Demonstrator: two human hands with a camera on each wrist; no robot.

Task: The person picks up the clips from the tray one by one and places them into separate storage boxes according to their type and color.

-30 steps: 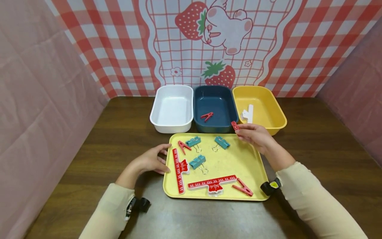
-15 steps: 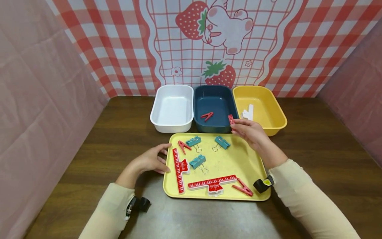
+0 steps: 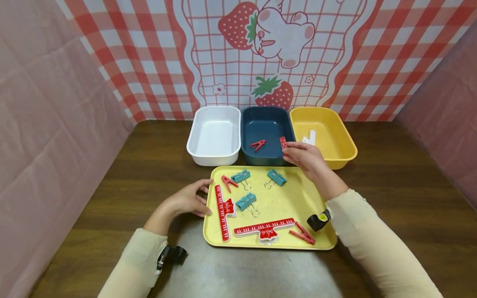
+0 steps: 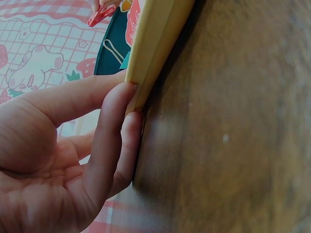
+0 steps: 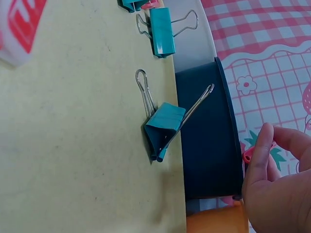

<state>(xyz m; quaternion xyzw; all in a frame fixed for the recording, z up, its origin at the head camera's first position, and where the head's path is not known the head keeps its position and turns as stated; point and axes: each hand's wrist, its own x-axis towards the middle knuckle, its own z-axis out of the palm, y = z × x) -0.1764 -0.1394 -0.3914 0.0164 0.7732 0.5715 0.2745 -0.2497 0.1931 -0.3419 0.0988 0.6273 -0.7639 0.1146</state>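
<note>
My right hand (image 3: pixel 307 159) pinches a small red clothespin (image 3: pixel 283 142) over the near right part of the dark blue bin (image 3: pixel 247 154). In the right wrist view my fingers hide most of this clothespin (image 5: pixel 249 154). Another red clothespin (image 3: pixel 258 145) lies inside the blue bin. My left hand (image 3: pixel 188 199) touches the left rim of the yellow tray (image 3: pixel 283 244); in the left wrist view its fingertips rest against the tray's edge (image 4: pixel 158 43). On the tray lie two red clothespins (image 3: pixel 230 183) (image 3: pixel 302 234), several teal binder clips (image 3: pixel 246 201) and two red ruler-shaped clips (image 3: pixel 222 213) (image 3: pixel 264 227).
Left of the blue bin stands a white bin (image 3: pixel 214 159). On its right, a yellow bin (image 3: pixel 340 140) holds a white clip (image 3: pixel 310 137). Behind the bins hangs a red-and-white checked cloth (image 3: pixel 149 54). Tray and bins stand on a dark wooden table (image 3: pixel 149 165).
My right hand has moved left and slightly away from me, carrying the red clothespin from the gap near the yellow bin to over the blue bin. My left hand has stayed at the tray.
</note>
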